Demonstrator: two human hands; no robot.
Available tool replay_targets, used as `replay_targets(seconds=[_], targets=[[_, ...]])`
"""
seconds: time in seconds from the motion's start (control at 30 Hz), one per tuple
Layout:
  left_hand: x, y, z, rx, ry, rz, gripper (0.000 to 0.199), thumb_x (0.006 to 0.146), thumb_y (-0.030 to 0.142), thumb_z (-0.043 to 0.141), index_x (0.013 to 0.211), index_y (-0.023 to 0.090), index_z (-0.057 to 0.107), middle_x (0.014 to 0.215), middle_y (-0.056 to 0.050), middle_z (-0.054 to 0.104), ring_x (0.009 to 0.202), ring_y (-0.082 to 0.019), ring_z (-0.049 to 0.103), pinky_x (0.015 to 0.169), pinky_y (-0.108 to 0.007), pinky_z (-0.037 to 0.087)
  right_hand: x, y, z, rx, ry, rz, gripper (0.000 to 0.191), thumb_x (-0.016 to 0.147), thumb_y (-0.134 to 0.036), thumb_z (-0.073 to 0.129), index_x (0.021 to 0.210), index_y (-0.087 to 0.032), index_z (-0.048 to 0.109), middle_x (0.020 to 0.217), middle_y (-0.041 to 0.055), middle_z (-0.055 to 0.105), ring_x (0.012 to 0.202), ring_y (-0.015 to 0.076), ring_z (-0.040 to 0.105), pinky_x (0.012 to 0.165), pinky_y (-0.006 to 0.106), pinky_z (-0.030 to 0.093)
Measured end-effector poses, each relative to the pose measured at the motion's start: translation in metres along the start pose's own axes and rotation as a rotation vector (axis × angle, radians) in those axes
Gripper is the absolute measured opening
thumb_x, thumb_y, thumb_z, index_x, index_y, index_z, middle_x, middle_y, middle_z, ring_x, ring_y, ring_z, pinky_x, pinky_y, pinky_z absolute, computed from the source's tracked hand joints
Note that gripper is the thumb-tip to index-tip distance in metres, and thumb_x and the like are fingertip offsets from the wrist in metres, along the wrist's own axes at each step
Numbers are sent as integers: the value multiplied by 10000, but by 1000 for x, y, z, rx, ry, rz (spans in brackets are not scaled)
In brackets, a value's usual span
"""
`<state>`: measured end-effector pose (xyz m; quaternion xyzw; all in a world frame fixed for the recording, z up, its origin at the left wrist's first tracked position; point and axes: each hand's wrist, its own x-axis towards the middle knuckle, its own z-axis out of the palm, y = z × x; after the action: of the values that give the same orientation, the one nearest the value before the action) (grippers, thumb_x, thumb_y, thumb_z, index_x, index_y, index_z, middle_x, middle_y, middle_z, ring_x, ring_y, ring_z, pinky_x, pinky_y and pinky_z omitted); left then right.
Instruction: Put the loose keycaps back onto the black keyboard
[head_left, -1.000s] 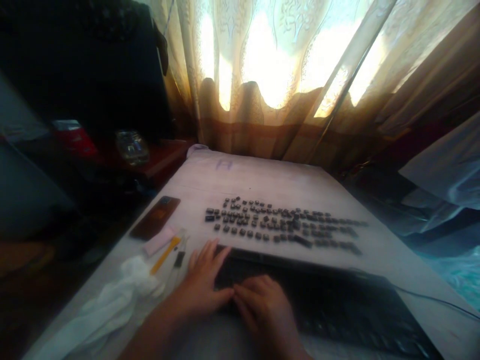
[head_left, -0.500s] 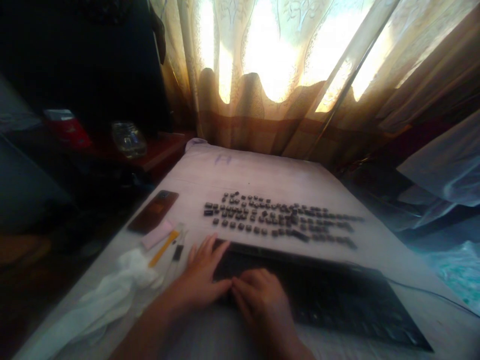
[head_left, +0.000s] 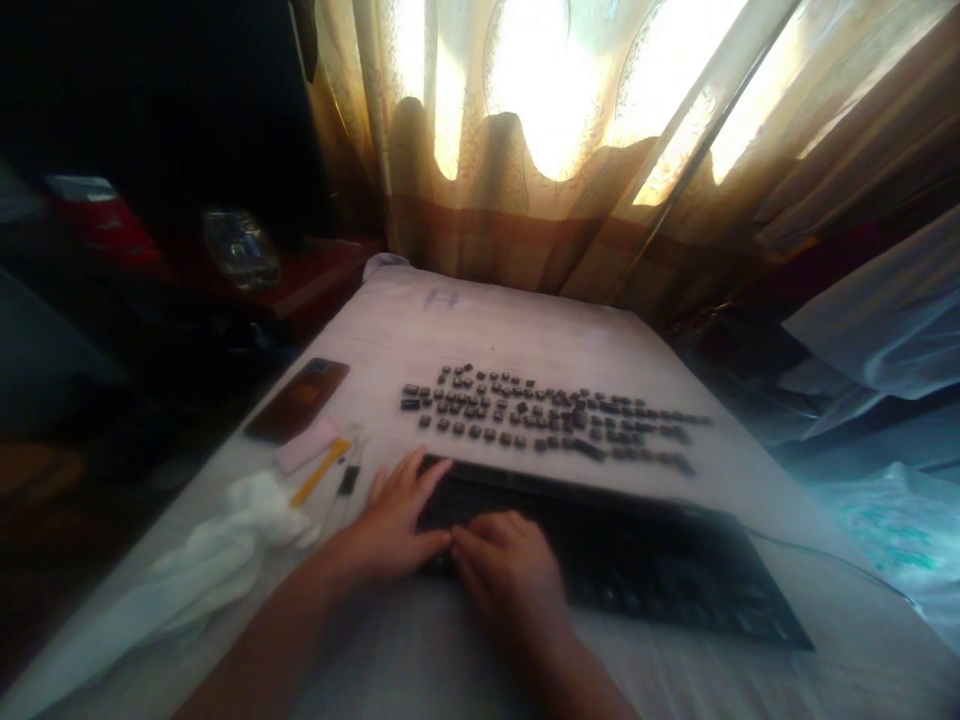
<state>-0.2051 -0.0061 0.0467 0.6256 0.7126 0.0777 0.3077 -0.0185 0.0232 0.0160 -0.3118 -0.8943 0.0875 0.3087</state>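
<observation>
A black keyboard (head_left: 637,550) lies slantwise on the pale cloth, many of its keys off. Over its left end my left hand (head_left: 397,520) is spread, fingertips at the far edge and thumb stretched toward my right hand. My right hand (head_left: 514,570) is closed in a pinch, its thumb and fingertips down on the keyboard's left part beside the left thumb. Whatever is between those fingertips, if anything, is hidden by the fingers and blur. Beyond the keyboard, loose black keycaps (head_left: 490,434) lie in rough rows.
To the left lie a phone (head_left: 298,400), a pink slip (head_left: 306,445), a yellow strip (head_left: 320,472), a small dark tool (head_left: 348,481) and a crumpled white cloth (head_left: 217,560). A cable (head_left: 825,555) runs off to the right. A glass jar (head_left: 241,250) stands on the side cabinet.
The whole view has shifted slightly, so things sit a little higher and further left. Both hands keep nearly the same places on the keyboard.
</observation>
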Motion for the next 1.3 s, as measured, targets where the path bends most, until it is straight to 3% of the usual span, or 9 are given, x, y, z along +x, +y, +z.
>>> replay_targets(seconds=[0.27,0.6,0.8,0.93,1.03,1.17,1.3], targets=[[3,1,1,6,-34,-10,803,875,348,601,1571,204,226,1665,-180,28,1521,-333,-27,1208,-576,33,0,3,1,7,0,5,114,874,-168,652,905,-228,743,810,31,699,729,186,564,657,317,345],[3,-4,4,6,-20,28,803,887,420,584,1572,228,211,1668,-176,41,1527,-342,-16,1200,-602,37,1,5,-1,38,-12,-16,145,896,-181,624,948,-217,754,813,39,705,715,182,586,640,312,380],[3,-20,4,-44,62,109,817,860,525,605,1556,283,251,1672,-143,98,1523,-382,89,1188,-591,197,0,8,-4,127,19,21,207,938,-192,551,984,-208,753,846,62,710,754,188,619,687,314,454],[-1,-29,-3,-84,146,123,636,852,450,635,1444,313,447,1667,-105,154,1504,-374,198,1148,-558,312,-1,14,-9,133,43,34,229,946,-172,527,998,-193,749,865,78,712,768,187,638,694,309,482],[-2,-27,-8,-66,222,166,376,824,373,675,1189,286,641,1609,-84,318,1468,-353,291,1148,-564,305,-1,17,-13,126,22,37,210,926,-163,551,970,-195,754,853,75,711,765,191,641,676,305,480],[-2,-19,-8,-71,234,270,128,811,290,689,933,258,709,1365,-68,587,1301,-294,499,1112,-502,369,-2,16,-15,130,-14,25,171,892,-160,603,951,-206,757,841,61,711,758,194,635,667,309,461],[-1,-16,-8,-70,236,292,64,793,245,707,856,248,718,1264,-62,638,1229,-281,545,1080,-483,392,-2,12,-16,98,-48,3,152,876,-175,638,959,-214,759,853,58,718,751,197,625,661,319,440]])
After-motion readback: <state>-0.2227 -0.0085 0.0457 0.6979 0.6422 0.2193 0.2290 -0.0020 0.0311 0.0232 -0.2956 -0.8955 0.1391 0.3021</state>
